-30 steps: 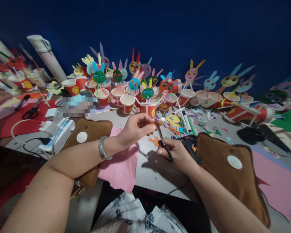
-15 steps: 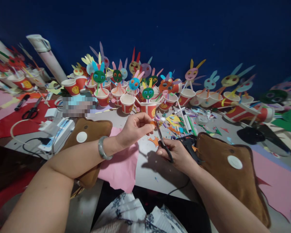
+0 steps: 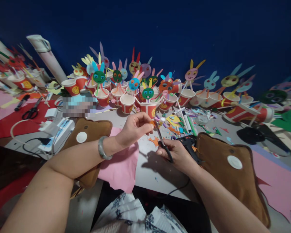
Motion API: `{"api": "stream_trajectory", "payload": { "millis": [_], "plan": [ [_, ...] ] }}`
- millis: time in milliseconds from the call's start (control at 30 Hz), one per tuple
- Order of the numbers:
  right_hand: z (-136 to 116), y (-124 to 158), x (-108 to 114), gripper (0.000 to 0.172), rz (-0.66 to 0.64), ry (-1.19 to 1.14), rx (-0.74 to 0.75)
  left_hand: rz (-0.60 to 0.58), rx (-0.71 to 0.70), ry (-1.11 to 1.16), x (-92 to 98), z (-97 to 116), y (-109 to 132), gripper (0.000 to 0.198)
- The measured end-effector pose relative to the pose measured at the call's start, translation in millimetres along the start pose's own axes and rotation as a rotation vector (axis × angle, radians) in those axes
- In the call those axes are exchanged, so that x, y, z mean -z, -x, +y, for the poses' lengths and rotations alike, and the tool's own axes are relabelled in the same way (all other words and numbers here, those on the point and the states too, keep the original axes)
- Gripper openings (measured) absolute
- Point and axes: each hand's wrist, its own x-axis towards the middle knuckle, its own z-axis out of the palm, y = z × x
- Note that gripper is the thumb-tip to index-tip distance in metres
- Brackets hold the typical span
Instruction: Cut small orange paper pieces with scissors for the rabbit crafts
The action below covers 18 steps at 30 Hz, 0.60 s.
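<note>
My left hand [image 3: 134, 129] is closed in a pinch on a small orange paper scrap [image 3: 152, 123] held over the table's middle. My right hand [image 3: 177, 153] grips black-handled scissors [image 3: 161, 139], whose blades point up at the scrap and touch it. Under my left forearm lie a pink paper sheet [image 3: 122, 168] and a brown cushion [image 3: 87, 132]. A second brown cushion [image 3: 232, 171] lies under my right forearm. An orange cut-out [image 3: 154, 141] rests on the table just below the scissors.
Several red paper cups [image 3: 127, 103] with coloured paper rabbit faces stand along the back. Markers and paper scraps [image 3: 184, 121] litter the middle. Another pair of scissors [image 3: 31, 111], a power strip [image 3: 59, 131] and red paper lie at the left. Pink paper [image 3: 276, 181] covers the right.
My hands and the scissors have stayed almost still. A person's hand at the far left edge has drawn back out of view.
</note>
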Motion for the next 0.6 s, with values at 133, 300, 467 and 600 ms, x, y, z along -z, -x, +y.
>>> {"api": "stream_trajectory", "payload": {
  "millis": [133,300,467,600],
  "plan": [
    [-0.2,0.3,-0.1,0.054,-0.001,0.013,0.010,0.005,-0.002,0.001,0.2,-1.6,-0.7,0.006],
    [-0.1,0.0,-0.1,0.055,0.002,0.014,0.004,0.006,-0.004,0.008,0.5,-1.8,-0.9,0.005],
    [0.5,-0.4,0.4,0.056,-0.001,0.032,0.007,0.015,0.006,0.004,0.7,-0.7,-0.6,0.005],
    [1.2,-0.1,0.2,0.056,0.009,0.058,0.029,0.016,-0.004,0.002,1.2,-0.9,-0.9,0.005]
  ]
}}
